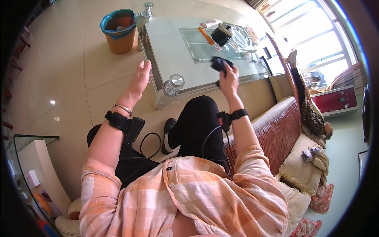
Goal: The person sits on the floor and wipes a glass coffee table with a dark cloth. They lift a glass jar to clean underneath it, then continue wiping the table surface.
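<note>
My right hand [229,79] grips a black object [219,63] above the near edge of the glass coffee table [165,47]; blur hides what it is. My left hand [141,78] is raised beside the table's left edge, holding nothing, its thumb apart from the fingers. A metal bangle [123,109] circles the left wrist, and black straps with small devices sit on both forearms. Farther back on the table stand a dark lidded pot [222,35], an orange-handled tool [206,36], a pinkish-white packet [210,23] and a clear glass tray [243,40].
An orange bin [120,44] with a blue liner stands left of the table. A faceted table-leg cap [174,84] rises at its near corner. A woven-covered sofa [272,130] runs along the right, where another person [312,118] lies. A glass-edged cabinet [38,137] is lower left.
</note>
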The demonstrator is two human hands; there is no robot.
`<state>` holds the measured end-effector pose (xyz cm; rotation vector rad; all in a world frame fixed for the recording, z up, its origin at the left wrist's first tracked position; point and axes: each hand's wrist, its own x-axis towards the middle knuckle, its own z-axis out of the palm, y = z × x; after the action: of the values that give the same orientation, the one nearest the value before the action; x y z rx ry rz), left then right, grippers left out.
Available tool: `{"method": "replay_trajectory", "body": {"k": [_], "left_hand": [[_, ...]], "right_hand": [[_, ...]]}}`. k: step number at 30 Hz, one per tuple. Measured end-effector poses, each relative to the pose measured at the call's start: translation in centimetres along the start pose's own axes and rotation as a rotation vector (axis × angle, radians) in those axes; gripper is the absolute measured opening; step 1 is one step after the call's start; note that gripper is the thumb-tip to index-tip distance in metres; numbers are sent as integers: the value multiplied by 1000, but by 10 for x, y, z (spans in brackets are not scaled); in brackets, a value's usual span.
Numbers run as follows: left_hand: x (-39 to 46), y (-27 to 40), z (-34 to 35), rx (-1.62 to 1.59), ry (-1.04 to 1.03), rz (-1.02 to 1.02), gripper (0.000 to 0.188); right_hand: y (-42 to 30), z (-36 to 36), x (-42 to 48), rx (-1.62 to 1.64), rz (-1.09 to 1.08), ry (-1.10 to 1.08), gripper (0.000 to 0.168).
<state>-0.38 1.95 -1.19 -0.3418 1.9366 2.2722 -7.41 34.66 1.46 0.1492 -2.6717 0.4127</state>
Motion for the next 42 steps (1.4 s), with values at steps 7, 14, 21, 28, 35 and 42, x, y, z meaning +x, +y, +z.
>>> {"method": "replay_trajectory", "body": {"k": [7, 14, 21, 28, 35, 42], "left_hand": [[0, -3, 7, -39, 38, 25, 80], [1, 6, 3, -191, 109, 73, 55], [0, 4, -8, -195, 64, -14, 78], [-4, 7, -7, -222, 47, 32, 86], [1, 2, -6, -321, 153, 22, 69], [2, 9, -15, -512, 142, -18, 42]], "right_hand": [[-50, 37, 4, -170, -16, -184, 36], [-190, 44, -48, 258, -478, -193, 40], [-127, 24, -28, 332, -303, -87, 35], [-8, 24, 6, -206, 224, -156, 47], [-166, 64, -25, 85, -272, -208, 43], [-206, 50, -55, 395, -412, -292, 42]]}}
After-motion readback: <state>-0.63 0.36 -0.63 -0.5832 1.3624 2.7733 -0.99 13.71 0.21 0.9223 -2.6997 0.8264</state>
